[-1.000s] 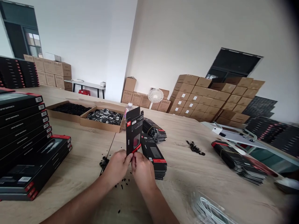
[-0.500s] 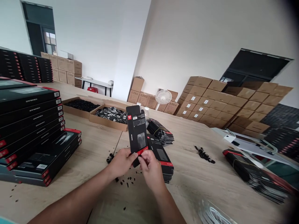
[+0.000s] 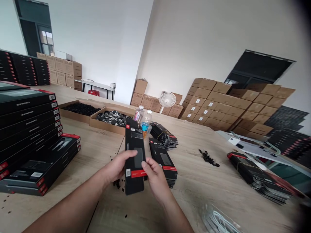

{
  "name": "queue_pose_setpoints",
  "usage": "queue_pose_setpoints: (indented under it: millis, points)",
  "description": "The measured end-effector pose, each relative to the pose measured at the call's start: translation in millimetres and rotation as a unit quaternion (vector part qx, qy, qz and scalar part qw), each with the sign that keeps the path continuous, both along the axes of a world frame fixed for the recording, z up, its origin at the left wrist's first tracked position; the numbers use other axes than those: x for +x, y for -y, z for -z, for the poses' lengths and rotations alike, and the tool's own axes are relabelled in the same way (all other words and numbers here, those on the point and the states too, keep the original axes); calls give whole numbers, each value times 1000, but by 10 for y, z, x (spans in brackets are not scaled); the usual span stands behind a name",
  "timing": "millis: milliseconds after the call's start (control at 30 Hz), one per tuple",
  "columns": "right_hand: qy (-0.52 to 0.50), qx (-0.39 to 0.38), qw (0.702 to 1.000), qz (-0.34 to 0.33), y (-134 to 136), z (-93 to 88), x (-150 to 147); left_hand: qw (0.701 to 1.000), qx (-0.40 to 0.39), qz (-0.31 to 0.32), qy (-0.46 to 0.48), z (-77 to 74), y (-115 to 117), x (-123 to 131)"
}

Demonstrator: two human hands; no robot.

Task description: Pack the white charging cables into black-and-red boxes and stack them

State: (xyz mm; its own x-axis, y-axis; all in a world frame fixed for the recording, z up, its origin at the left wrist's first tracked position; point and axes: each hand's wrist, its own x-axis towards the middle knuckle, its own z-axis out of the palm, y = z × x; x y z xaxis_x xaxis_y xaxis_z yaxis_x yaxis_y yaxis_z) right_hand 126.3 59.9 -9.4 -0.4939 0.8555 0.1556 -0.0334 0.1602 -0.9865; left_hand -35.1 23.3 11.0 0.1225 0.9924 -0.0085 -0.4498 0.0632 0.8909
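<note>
Between my hands is a black-and-red packaging box [image 3: 135,142] with a grey window panel, tilted up above the table, its end flap hanging toward me. My left hand [image 3: 120,163] grips its left side, thumb lying across the front near the window. On the lower right edge, my right hand [image 3: 153,171] pinches the box between thumb and fingers. Just behind my right hand lies a stack of similar flat boxes [image 3: 162,155]. Farther back rests a banded bundle of flat boxes [image 3: 166,136]. Small black pieces [image 3: 118,184] are scattered on the table beneath my hands.
Filled black boxes [image 3: 26,129] are piled at the left. Two open cartons hold black parts [image 3: 81,108] and round black-and-white pieces [image 3: 114,118]. Bottles [image 3: 145,123] stand behind my hands. At the right are another banded bundle [image 3: 257,178] and a bag of white cable [image 3: 220,221].
The box has come lower and its red band and end flap now face me. My left hand has slid up along its side, thumb across the front; my right hand holds its right edge.
</note>
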Motion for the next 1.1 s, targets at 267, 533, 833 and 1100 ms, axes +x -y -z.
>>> queue_pose_setpoints:
  millis: [267, 533, 833, 1100]
  points:
    - [27, 138, 978, 156, 50, -155, 76, 983, -116, 99, 99, 16, -3, -75]
    - [-59, 46, 991, 107, -46, -279, 268, 973, -119, 194, 23, 72, 117, 1]
    - [-61, -3, 994, 87, -97, -334, 417, 977, -85, 193, 39, 56, 77, -34]
    - [-65, -157, 978, -118, 86, -198, 355, 934, -90, 304, 167, 140, 125, 178]
